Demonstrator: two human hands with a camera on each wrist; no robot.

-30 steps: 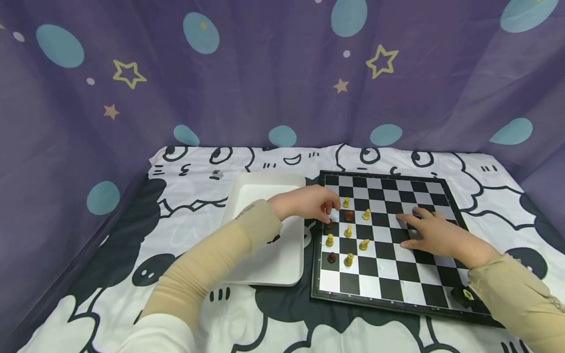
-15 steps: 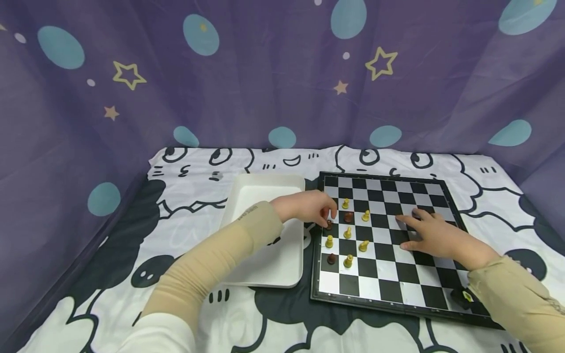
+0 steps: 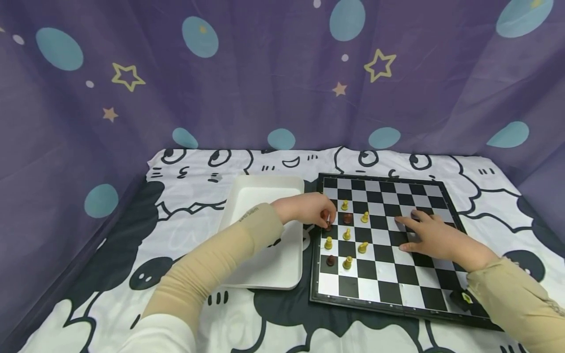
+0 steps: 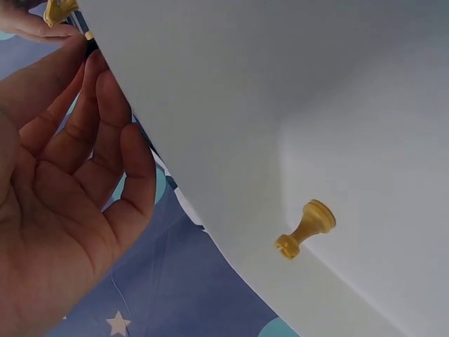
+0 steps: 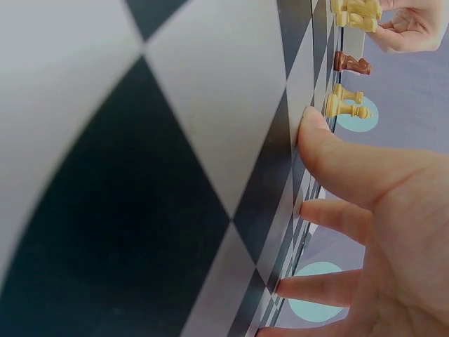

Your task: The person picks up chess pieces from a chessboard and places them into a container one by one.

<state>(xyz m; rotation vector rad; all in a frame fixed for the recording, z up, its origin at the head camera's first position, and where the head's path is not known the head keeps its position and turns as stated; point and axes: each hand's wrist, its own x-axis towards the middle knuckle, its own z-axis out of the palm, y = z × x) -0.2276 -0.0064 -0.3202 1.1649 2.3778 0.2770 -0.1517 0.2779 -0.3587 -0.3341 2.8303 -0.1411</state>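
My left hand [image 3: 310,208] reaches over the tray to the chessboard's left edge. Its thumb and forefinger pinch a small brown chess piece [image 3: 328,227], largely covered by the fingertips. In the left wrist view the tray wall hides the tips of that hand. My right hand [image 3: 434,239] rests on the right half of the chessboard [image 3: 388,292], fingers spread and fingertips on the squares. Around the left hand stand several yellow chess pieces, among them one yellow piece [image 3: 328,242] just nearer. Two more brown ones are a brown knight [image 5: 352,63] and a brown piece [image 3: 330,261] near the front.
Left of the board lies a white tray [image 3: 282,283], crossed by the left forearm. A yellow rook [image 4: 306,229] lies on its side in it. A patterned cloth [image 3: 229,318] covers the table, and a purple curtain [image 3: 265,98] hangs behind.
The left hand has drawn slightly back and left, its fingertips closing on the brown piece at the board's edge. The right hand stays where it was.
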